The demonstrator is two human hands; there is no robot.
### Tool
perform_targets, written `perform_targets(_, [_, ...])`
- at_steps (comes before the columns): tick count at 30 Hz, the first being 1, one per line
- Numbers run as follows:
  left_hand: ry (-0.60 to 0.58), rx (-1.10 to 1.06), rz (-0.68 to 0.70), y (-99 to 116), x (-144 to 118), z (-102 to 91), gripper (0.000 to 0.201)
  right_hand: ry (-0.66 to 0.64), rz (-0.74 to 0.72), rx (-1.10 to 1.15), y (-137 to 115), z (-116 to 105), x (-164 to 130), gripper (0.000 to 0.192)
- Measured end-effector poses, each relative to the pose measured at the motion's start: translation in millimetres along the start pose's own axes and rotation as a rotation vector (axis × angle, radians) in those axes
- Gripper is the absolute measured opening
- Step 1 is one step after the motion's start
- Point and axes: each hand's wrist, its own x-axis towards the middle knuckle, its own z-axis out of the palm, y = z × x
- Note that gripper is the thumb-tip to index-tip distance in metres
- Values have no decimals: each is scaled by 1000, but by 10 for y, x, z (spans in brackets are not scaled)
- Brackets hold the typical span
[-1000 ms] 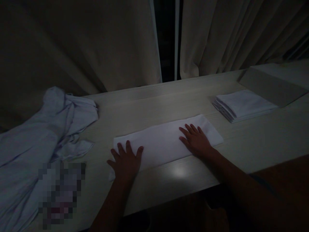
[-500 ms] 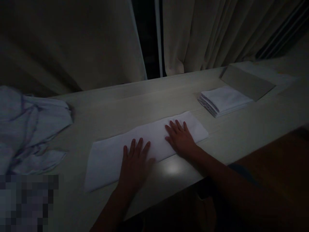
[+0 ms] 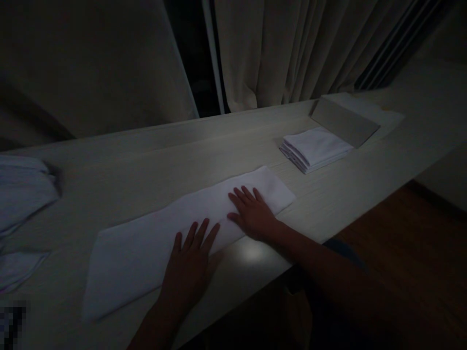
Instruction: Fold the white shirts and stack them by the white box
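Cloth (image 3: 134,253), white and folded into a long strip, lies flat along the bench (image 3: 146,175). From where I stand, the person's left hand (image 3: 189,265) rests palm-down across the near edge of the cloth, about midway along, its fingers a little apart. The right hand (image 3: 253,214) lies on the cloth farther right, fingers spread. Beyond the cloth's right end sit a stack of folded fabric (image 3: 317,148) and, farther out, a grey panel (image 3: 345,119). Crumpled fabric (image 3: 22,194) lies left of the cloth; curtains (image 3: 255,48) hang behind it.
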Motion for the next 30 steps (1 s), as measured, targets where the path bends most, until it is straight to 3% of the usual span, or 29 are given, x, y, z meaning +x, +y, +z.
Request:
perform_targets(9, [-19, -13, -27, -39, -15, -29, 63, 55, 247, -44, 564, -46, 104, 67])
perform_targets(14, [-25, -27, -34, -42, -18, -24, 63, 129, 454, -87, 903, 8, 100, 68])
perform_targets(18, [-16, -62, -39, -44, -14, -29, 62, 209, 585, -153, 1009, 3, 104, 66])
perform_targets(21, [-11, -82, -45, -40, -15, -45, 61, 282, 536, -213, 863, -66, 131, 61])
perform_targets(24, [-7, -90, -52, -21, -22, -65, 60, 287, 326, -201, 471, -111, 130, 56])
perform_targets(28, [6, -98, -44, 68, -32, -93, 60, 84, -93, -43, -167, -61, -5, 51])
perform_targets(30, [4, -113, -29, 148, -35, -103, 63, -4, -195, 38, -372, -31, -86, 50])
